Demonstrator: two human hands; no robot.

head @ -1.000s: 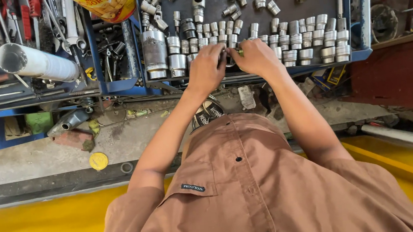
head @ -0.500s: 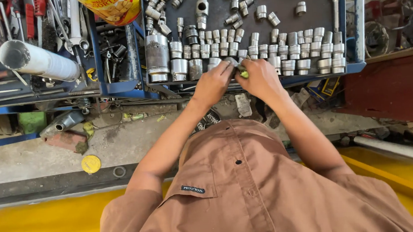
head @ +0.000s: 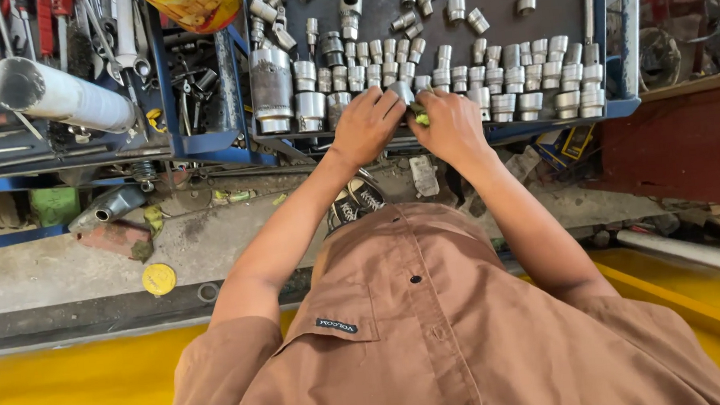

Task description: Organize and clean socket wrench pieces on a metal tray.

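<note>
Both hands have slid down toward the near edge of the blue tray [head: 629,49] since a second ago. The left hand [head: 366,125] and right hand [head: 450,125] meet over the front row of sockets, pinching one small silver socket [head: 403,93] with a green bit beside it between the fingertips. Dozens of sockets fill the tray, too many to count; one big silver socket [head: 271,89] stands at the near left corner.

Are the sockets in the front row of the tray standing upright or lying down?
Upright. The front-row sockets stand on end side by side in the tray, round tops facing the camera; several farther back lie tipped.
</note>
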